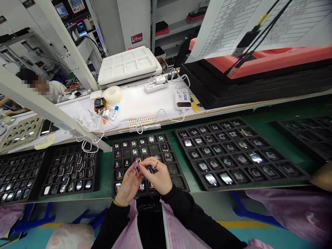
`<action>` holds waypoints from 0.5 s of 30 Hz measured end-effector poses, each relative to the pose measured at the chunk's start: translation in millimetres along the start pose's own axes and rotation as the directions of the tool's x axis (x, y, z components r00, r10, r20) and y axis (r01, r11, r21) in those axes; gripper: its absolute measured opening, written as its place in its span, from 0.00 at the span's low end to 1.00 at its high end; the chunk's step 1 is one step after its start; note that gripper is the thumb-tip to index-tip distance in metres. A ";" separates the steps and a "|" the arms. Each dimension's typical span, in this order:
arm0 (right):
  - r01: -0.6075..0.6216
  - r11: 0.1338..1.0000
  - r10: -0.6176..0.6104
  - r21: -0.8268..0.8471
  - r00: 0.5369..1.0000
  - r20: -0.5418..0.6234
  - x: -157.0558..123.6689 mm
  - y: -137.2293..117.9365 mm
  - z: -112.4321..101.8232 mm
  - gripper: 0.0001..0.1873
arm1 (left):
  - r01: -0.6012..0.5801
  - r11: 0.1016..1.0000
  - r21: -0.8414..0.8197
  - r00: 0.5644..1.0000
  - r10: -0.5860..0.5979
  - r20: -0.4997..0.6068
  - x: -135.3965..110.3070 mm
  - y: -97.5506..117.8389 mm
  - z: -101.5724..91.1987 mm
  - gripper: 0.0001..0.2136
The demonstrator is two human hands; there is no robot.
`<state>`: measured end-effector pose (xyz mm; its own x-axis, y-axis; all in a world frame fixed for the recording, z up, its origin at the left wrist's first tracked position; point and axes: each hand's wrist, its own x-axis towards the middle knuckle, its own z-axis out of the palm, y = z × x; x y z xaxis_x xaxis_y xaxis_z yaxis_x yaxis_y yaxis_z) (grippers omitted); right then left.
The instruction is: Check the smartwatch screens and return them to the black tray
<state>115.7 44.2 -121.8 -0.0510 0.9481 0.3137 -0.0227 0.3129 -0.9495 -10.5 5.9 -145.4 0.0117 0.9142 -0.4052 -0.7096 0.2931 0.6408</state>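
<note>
Both hands meet above the middle foam tray (153,149), which holds several square smartwatches (135,142) with lit screens. Between the fingertips of my left hand (129,185) is a small purple-edged smartwatch (136,164), tilted up so that its face cannot be made out. My right hand (158,175) is closed, thumb and forefinger pinched at the right side of that watch, by a small yellow bit. Whether a separate small part sits in the right fingertips is hidden. Several pockets in the tray hold no watch; my hands cover others.
More foam trays of watches stand right (220,152) and left (70,169) on the green bench. A raised white shelf (135,100) behind carries a tape roll (112,94), a white device (182,99) and cables. Hanging papers (233,24) fill the upper right. A person sits beyond the post.
</note>
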 end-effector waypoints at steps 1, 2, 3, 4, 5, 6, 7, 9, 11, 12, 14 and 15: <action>0.015 1.000 -0.015 0.000 1.000 -0.012 -1.3 -0.1 0.9 0.03 | -0.003 1.000 0.000 1.000 0.003 -0.004 -0.3 -0.1 0.6 0.22; 0.042 0.999 -0.042 -0.009 0.999 -0.026 -2.7 -0.5 1.9 0.03 | -0.006 1.000 0.001 1.000 0.006 -0.008 -0.6 -0.1 1.1 0.22; 0.082 0.996 -0.083 -0.030 0.996 -0.040 -4.2 -1.1 2.9 0.04 | -0.010 1.000 0.003 1.000 0.010 -0.012 -0.9 0.1 1.6 0.22; 0.131 0.990 -0.134 -0.061 0.990 -0.053 -5.7 -1.7 4.0 0.05 | -0.015 1.000 0.006 1.000 0.015 -0.014 -1.1 0.4 1.7 0.22; 0.184 0.978 -0.190 -0.097 0.980 -0.058 -7.2 -2.1 4.9 0.06 | -0.021 1.000 0.009 1.000 0.021 -0.014 -1.2 0.7 1.5 0.22; 0.233 0.963 -0.242 -0.132 0.969 -0.051 -8.6 -2.3 5.7 0.08 | -0.025 1.000 0.012 1.000 0.026 -0.015 -1.2 1.2 0.9 0.22; 0.273 0.949 -0.281 -0.160 0.959 -0.030 -10.0 -2.1 6.2 0.10 | -0.027 1.000 0.014 0.999 0.028 -0.017 -1.1 1.7 0.0 0.22; 0.311 0.931 -0.310 -0.189 0.950 0.038 -12.3 -1.0 6.5 0.15 | -0.035 0.999 0.005 0.999 0.035 -0.029 -0.8 2.8 -2.4 0.22; 0.317 0.928 -0.302 -0.196 0.948 0.105 -13.8 0.2 6.0 0.18 | -0.045 0.999 -0.014 0.998 0.044 -0.039 -0.6 3.6 -4.4 0.22; 0.313 0.929 -0.293 -0.196 0.948 0.122 -14.2 0.4 5.5 0.19 | -0.048 0.999 -0.023 0.998 0.048 -0.038 -0.8 3.7 -4.9 0.21; 0.304 0.935 -0.286 -0.184 0.951 0.117 -14.3 -0.4 4.8 0.18 | -0.046 0.998 -0.031 0.999 0.045 -0.021 -1.7 3.0 -5.1 0.21; 0.302 0.937 -0.288 -0.174 0.952 0.102 -14.1 -1.5 4.6 0.18 | -0.040 0.999 -0.030 0.999 0.039 -0.010 -2.4 2.3 -4.9 0.21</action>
<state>111.9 30.1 -124.8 -0.1436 0.8070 0.5728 0.1373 0.5895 -0.7960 -15.7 3.1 -146.1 -0.0233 0.9221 -0.3862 -0.7304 0.2481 0.6364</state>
